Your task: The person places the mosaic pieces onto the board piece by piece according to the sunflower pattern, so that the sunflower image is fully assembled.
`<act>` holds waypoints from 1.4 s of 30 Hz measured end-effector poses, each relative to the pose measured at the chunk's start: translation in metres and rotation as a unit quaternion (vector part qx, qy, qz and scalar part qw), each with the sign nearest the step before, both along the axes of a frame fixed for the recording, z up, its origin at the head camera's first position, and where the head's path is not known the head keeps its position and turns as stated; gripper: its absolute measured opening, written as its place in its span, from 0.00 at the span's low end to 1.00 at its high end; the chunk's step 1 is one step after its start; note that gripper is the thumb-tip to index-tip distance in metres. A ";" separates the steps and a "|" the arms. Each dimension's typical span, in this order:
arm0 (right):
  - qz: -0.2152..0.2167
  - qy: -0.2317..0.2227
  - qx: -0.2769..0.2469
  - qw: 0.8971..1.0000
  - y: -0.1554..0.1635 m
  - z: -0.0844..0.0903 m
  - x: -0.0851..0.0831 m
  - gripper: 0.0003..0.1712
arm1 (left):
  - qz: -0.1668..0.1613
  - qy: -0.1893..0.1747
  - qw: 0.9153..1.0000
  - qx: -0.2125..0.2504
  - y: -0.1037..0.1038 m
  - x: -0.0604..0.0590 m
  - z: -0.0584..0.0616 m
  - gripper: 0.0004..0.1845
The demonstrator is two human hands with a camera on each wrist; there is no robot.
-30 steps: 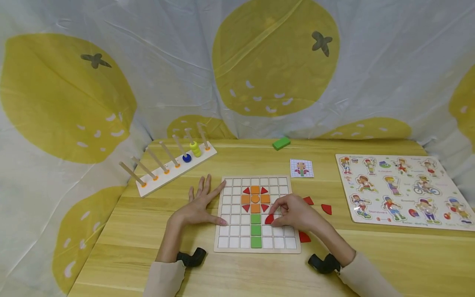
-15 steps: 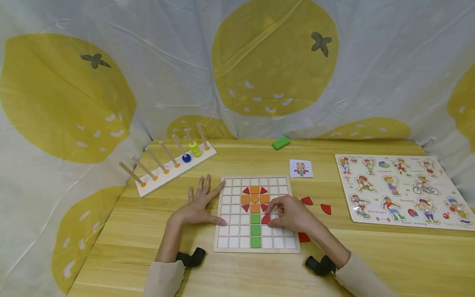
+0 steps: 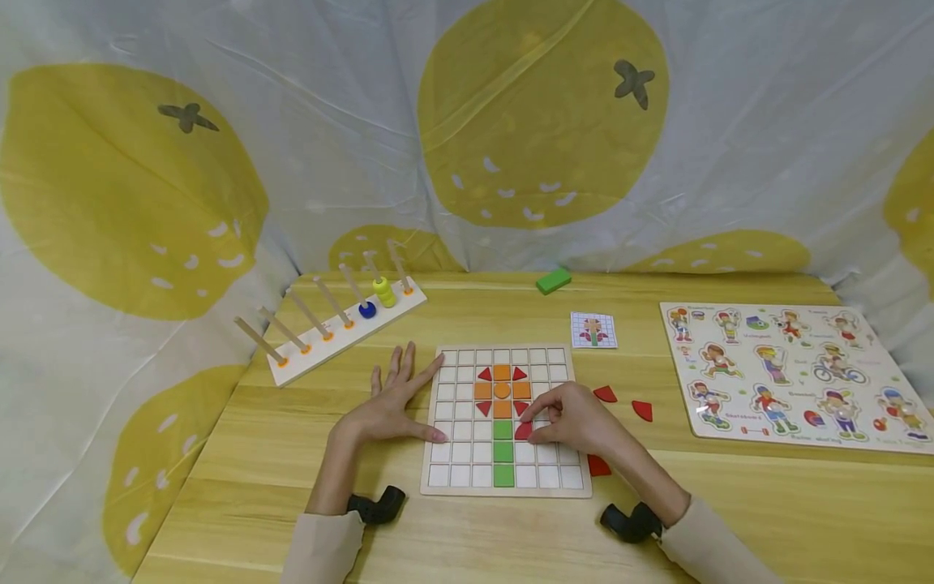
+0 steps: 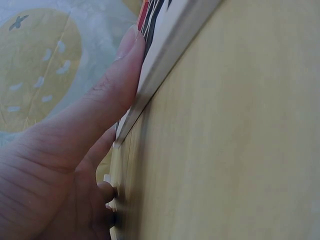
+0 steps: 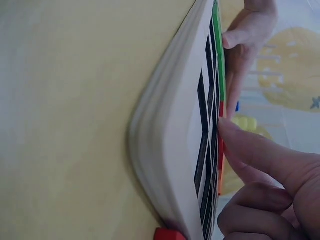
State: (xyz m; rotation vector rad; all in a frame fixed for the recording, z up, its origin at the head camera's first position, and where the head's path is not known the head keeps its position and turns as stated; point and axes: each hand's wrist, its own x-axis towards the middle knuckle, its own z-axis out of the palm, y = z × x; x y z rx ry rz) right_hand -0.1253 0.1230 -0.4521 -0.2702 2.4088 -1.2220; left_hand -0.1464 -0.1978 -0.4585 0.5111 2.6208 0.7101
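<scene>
Since a second ago, the right hand (image 3: 572, 422) has slid the red piece (image 3: 522, 431) left to touch the green column (image 3: 503, 452) on the board (image 3: 438, 478); its fingertips pinch it. Flat and open, the left hand (image 3: 390, 401) presses the board's left edge.

Two hands: a left hand (image 3: 390, 405) and a right hand (image 3: 572, 419). One white grid board (image 3: 505, 422) holding four orange squares (image 3: 501, 373), one orange circle (image 3: 502, 391), three green squares (image 3: 503, 452), four small red triangles (image 3: 485, 375) and one red quarter-circle piece (image 3: 522, 431). Three more red pieces (image 3: 642, 410) on the table (image 3: 730, 503). One green block (image 3: 553, 281), one pattern card (image 3: 593, 330), one picture puzzle board (image 3: 788, 375), and one peg rack (image 3: 343, 328) with seven pegs, carrying one blue bead (image 3: 368, 310) and one yellow-green stack (image 3: 383, 293)
</scene>
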 end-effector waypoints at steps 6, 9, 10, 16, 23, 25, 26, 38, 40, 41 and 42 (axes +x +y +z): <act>-0.005 -0.016 -0.008 1.000 0.001 0.000 0.000 0.11 | -0.001 0.005 1.000 -0.003 0.000 0.001 0.000 0.64; 0.007 -0.017 -0.019 1.000 0.004 0.000 -0.001 0.10 | 0.000 0.005 1.000 -0.006 0.000 0.001 0.000 0.64; 0.013 -0.016 -0.025 0.999 0.006 0.000 -0.001 0.10 | 0.000 0.005 1.000 -0.004 0.000 0.001 0.000 0.64; 0.029 0.005 -0.031 0.999 0.028 0.002 -0.009 0.11 | -0.003 0.008 1.000 -0.001 0.001 0.002 0.001 0.63; -0.019 0.029 -0.024 0.999 0.067 0.006 -0.018 0.13 | -0.002 0.004 1.000 0.009 0.002 0.003 0.001 0.63; -0.032 0.035 -0.021 0.999 0.079 0.004 -0.019 0.13 | -0.002 0.005 1.000 0.006 0.002 0.003 0.000 0.63; -0.038 0.035 -0.019 0.999 0.085 0.003 -0.019 0.13 | -0.001 0.005 1.000 0.005 0.002 0.003 0.000 0.63; -0.059 0.033 0.036 0.997 0.104 -0.003 -0.019 0.15 | 0.000 0.010 1.000 0.003 0.002 0.001 0.000 0.62; -0.058 0.033 0.037 0.997 0.103 -0.003 -0.020 0.14 | 0.001 0.010 1.000 0.004 0.001 0.001 0.000 0.62; -0.059 0.033 0.037 0.997 0.103 -0.003 -0.020 0.14 | 0.001 0.009 1.000 0.004 0.001 0.001 0.000 0.62; -0.059 0.032 0.038 0.997 0.103 -0.003 -0.020 0.14 | 0.001 0.009 1.000 0.004 0.001 0.001 0.000 0.62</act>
